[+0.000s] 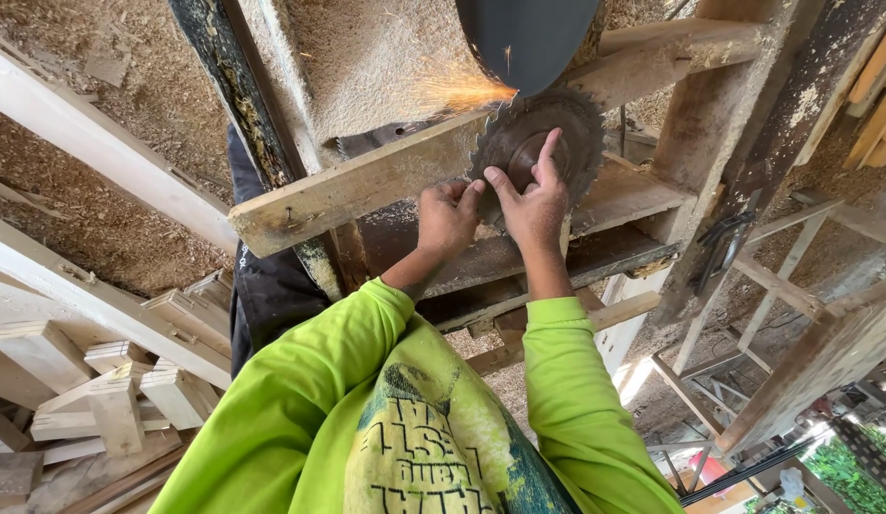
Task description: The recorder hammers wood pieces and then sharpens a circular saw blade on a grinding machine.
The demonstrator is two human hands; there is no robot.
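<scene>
A rusty toothed circular saw blade (586,133) rests against a wooden plank (367,186) under a large dark grinding wheel (528,38). Orange sparks (467,92) fly to the left where the wheel meets the blade's teeth. My right hand (533,195) lies flat on the blade's face, index finger stretched toward its centre. My left hand (446,219) grips the blade's lower left edge with curled fingers. Both arms wear bright lime-green sleeves.
Sawdust (100,190) covers the ground. Short wood offcuts (109,400) are piled at lower left. Long pale beams (100,152) run diagonally on the left. A rough timber frame (776,124) and slats stand at the right, with a dark cloth (271,286) hanging beside the bench.
</scene>
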